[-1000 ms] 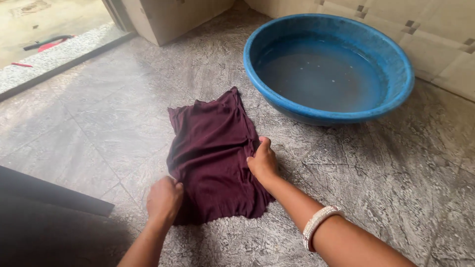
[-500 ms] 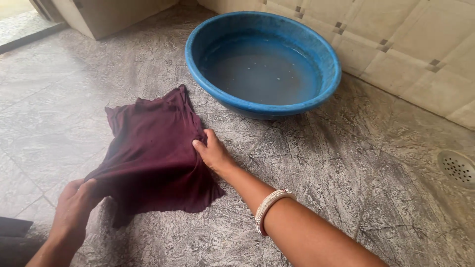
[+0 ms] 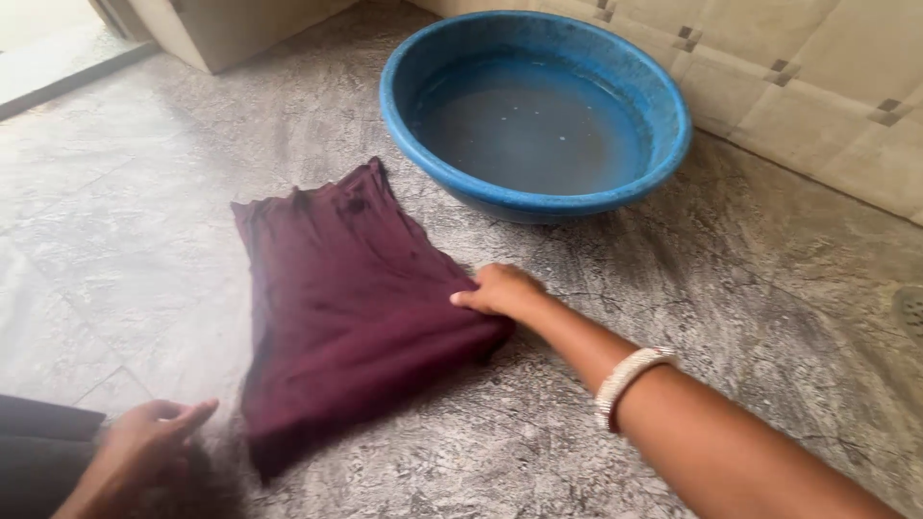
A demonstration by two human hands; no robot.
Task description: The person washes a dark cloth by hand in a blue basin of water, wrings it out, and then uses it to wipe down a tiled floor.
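Note:
A dark maroon cloth (image 3: 346, 308) lies folded flat on the grey stone floor (image 3: 750, 327). My right hand (image 3: 500, 290) grips the cloth's right edge, fingers curled on the fabric; a white beaded bracelet (image 3: 627, 381) sits on that wrist. My left hand (image 3: 144, 452) hovers at the lower left, just off the cloth's near corner, fingers loosely apart and holding nothing. A blue plastic basin (image 3: 673, 144) with a little water stands just beyond the cloth.
A beige tiled wall (image 3: 827, 86) rises behind the basin. A floor drain (image 3: 909, 308) shows at the right edge. A doorway threshold (image 3: 67, 77) lies at the upper left, and something dark (image 3: 38, 452) lies at the lower left.
My left hand has let go of the cloth's near corner and pulled back to the lower left. My right hand stays on the cloth's right edge. The camera has shifted closer.

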